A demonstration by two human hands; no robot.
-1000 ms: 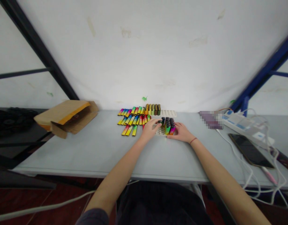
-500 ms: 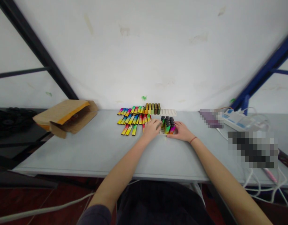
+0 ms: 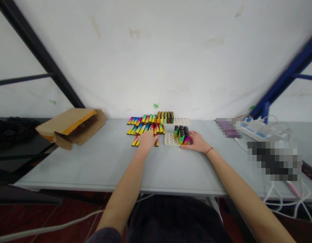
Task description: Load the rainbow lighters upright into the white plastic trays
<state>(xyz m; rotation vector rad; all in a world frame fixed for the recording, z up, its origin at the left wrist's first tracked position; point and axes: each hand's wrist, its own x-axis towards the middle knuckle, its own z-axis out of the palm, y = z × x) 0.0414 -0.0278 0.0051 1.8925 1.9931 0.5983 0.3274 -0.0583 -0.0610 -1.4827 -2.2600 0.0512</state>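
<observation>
Several colourful shiny tubes, lighter-shaped, lie in rows (image 3: 138, 129) left of centre. My left hand (image 3: 146, 139) is over the front rows, fingers spread, with nothing visible in its grasp. A white tray with round holes (image 3: 170, 139) has bare holes on its left side. Upright black-topped coloured pieces (image 3: 181, 135) stand in its right part. My right hand (image 3: 196, 142) rests at the tray's right end, thumb and fingers apart around its corner, steadying or touching it.
Behind, a second white tray (image 3: 182, 121) has upright gold and dark pieces (image 3: 165, 117) beside it. An open brown cardboard box (image 3: 72, 125) lies at the left. A power strip (image 3: 256, 130), cables and blurred objects are on the right.
My left hand has moved left from the tray to the lying coloured pieces, uncovering the tray's left holes. My right hand has stayed in place.
</observation>
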